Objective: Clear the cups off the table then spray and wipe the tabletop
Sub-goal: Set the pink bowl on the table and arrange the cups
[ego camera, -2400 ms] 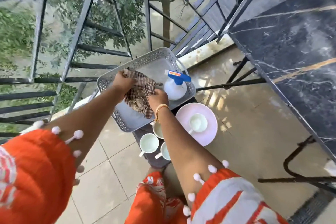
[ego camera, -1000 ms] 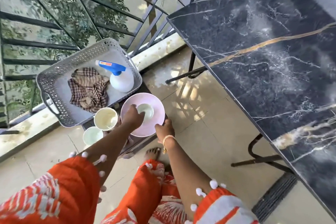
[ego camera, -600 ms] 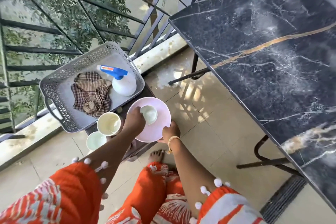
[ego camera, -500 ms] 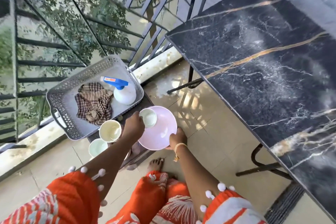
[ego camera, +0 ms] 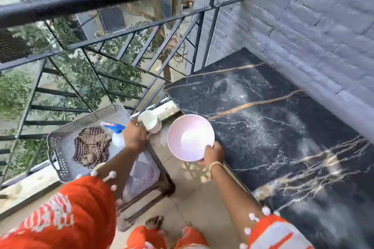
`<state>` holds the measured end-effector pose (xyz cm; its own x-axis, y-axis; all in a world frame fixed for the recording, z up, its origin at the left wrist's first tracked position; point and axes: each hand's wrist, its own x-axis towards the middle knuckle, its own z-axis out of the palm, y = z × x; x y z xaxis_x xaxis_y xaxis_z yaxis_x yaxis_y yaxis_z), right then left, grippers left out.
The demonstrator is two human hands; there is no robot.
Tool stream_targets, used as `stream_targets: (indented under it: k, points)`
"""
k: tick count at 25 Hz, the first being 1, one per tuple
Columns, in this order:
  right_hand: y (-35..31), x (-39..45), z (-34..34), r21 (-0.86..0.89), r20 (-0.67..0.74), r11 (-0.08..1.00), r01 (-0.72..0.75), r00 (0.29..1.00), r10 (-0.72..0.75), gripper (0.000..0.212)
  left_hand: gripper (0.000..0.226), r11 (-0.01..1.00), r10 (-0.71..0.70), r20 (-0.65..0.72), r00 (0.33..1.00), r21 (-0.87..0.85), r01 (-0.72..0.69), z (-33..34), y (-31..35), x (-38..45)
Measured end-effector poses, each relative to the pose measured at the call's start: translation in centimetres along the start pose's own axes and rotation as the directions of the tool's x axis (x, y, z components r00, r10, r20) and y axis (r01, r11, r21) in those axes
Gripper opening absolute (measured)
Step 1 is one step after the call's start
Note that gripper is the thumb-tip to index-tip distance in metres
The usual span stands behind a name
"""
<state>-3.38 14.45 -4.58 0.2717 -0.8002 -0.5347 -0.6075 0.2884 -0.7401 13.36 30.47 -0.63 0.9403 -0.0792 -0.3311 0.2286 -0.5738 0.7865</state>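
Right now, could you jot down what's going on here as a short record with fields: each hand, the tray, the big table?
left hand: left hand grips a white cup, lifted above the stool
right hand: right hand holds a pink plate by its near rim, tilted, nothing on it
tray: grey tray by the railing holds a checked cloth and a spray bottle with a blue head
table: black marble tabletop at right, no cups visible on it, pale smears across it
stool: small stool under the tray
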Motion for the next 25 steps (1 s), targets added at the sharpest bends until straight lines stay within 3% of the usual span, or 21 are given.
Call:
stream_targets:
  k: [7, 15, 20, 25]
  points:
    - [-7.0, 3.8, -2.0, 0.370, 0.164, 0.919, -0.136, 0.983, 0.080, 0.036, 0.035, 0.994, 0.050, -0.028, 0.998, 0.103, -0.047, 3.2, 3.9, 0.4]
    - [-13.0, 9.1, 2.1, 0.355, 0.243, 0.914, -0.197, 0.963, 0.113, 0.040, 0.038, 0.996, 0.016, -0.089, 0.996, 0.086, -0.008, 5.4, 6.4, 6.9]
    - [-14.2, 11.8, 2.8, 0.430, 0.193, 0.865, -0.258, 0.962, 0.191, 0.038, 0.036, 0.992, 0.013, -0.152, 0.988, 0.124, 0.006, 6.2, 8.8, 9.6]
    - [-14.6, 12.5, 1.8, 0.388, 0.312, 0.862, -0.327, 0.926, 0.211, 0.035, 0.036, 0.991, 0.016, -0.151, 0.988, 0.132, 0.005, 7.2, 11.3, 11.3]
